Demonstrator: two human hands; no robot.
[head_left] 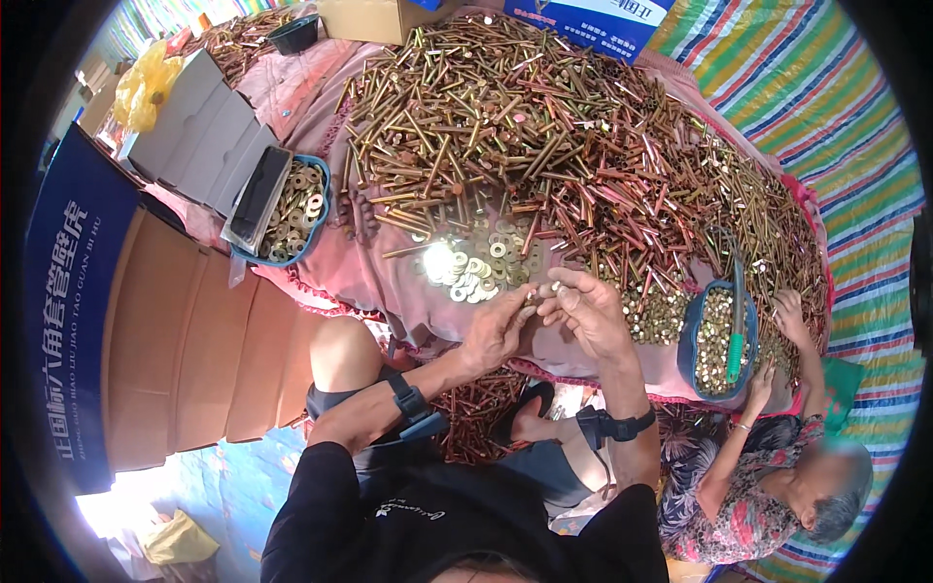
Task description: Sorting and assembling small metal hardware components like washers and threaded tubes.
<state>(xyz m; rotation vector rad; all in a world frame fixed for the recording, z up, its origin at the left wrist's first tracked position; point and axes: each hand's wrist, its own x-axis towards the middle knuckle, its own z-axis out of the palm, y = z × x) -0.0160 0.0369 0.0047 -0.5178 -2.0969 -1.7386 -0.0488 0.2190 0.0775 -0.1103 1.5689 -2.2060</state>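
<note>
Two hands are meeting over the near edge of the pink cloth [389,282]: the left hand [494,332] and the right hand [588,313] are both pinching a small bolt [540,290] between fingertips, seemingly fitting a washer onto it. Loose washers [476,267] are lying just beyond, with the big bolt pile [544,136] farther back. Judging by the grip, keeping the bolt steady in one hand while the other is sliding the washer on squarely should be working best.
</note>
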